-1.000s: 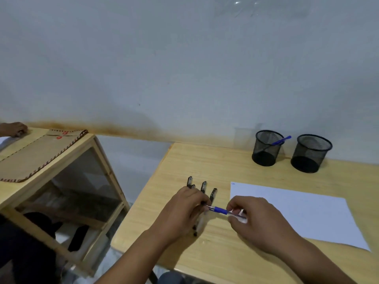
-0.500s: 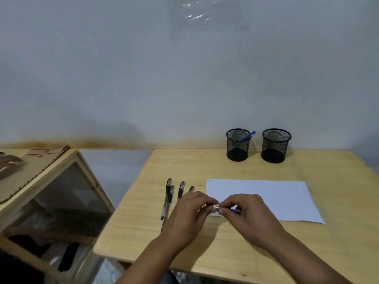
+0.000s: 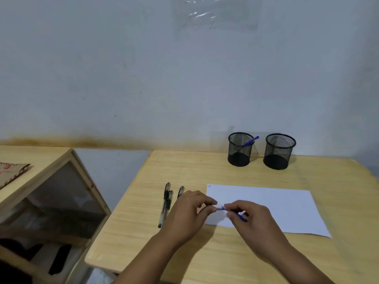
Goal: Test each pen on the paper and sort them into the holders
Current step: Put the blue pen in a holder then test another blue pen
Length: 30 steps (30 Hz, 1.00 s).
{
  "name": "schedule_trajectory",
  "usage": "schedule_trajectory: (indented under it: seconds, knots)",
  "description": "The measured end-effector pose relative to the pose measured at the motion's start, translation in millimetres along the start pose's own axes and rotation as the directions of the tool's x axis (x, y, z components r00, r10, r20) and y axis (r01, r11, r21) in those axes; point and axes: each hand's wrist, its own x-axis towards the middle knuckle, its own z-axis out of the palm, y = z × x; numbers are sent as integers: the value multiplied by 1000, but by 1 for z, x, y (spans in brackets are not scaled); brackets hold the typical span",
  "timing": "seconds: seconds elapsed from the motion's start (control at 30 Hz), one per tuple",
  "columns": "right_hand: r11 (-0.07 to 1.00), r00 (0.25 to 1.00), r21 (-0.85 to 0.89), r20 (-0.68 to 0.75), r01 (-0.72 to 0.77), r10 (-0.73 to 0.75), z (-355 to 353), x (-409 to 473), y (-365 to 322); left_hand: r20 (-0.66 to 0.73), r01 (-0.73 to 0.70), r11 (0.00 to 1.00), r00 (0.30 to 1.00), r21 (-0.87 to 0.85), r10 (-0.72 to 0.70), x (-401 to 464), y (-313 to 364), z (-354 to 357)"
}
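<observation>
Both hands meet over the left end of the white paper (image 3: 272,208). My right hand (image 3: 249,218) grips a blue pen (image 3: 220,208) by its barrel, and the fingers of my left hand (image 3: 189,212) pinch its left end, where the cap is. Three black pens (image 3: 166,201) lie side by side on the wooden table (image 3: 205,169), just left of my left hand, partly hidden by it. At the back stand two black mesh holders: the left holder (image 3: 240,149) has one blue pen (image 3: 250,141) leaning in it, the right holder (image 3: 279,151) shows nothing inside.
A second wooden table (image 3: 41,160) stands to the left with a brown envelope (image 3: 10,171) on it and a gap between the tables. A grey wall rises right behind the holders. The table's front edge lies close under my forearms.
The view has shifted a little closer. My hands have moved slightly right, over the paper's left end, still holding the blue pen between them. The black pens lie as before.
</observation>
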Motion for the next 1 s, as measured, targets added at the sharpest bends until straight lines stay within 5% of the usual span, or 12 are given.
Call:
schedule_trajectory:
  seconds: [0.17,0.43,0.67,0.87,1.0]
  knots:
    - [954,984,254,-42,-158,174,-2,17,15,-219,252,968,944,-3,-247,31,-26,-2]
    - [870,966,461,-87,-176,242,-1,30,18,-196,490,854,867,174,-458,77,-47,11]
    - [892,975,417,-49,-176,215,2,33,24,-184,491,844,870,217,-458,73,-47,15]
    - [860,978,487,-48,-153,202,0,37,24,-133,213,951,973,222,-187,24,-21,27]
    - [829,979,531,2,-175,205,-1,43,25,-46,189,968,982,165,-184,-6,-8,42]
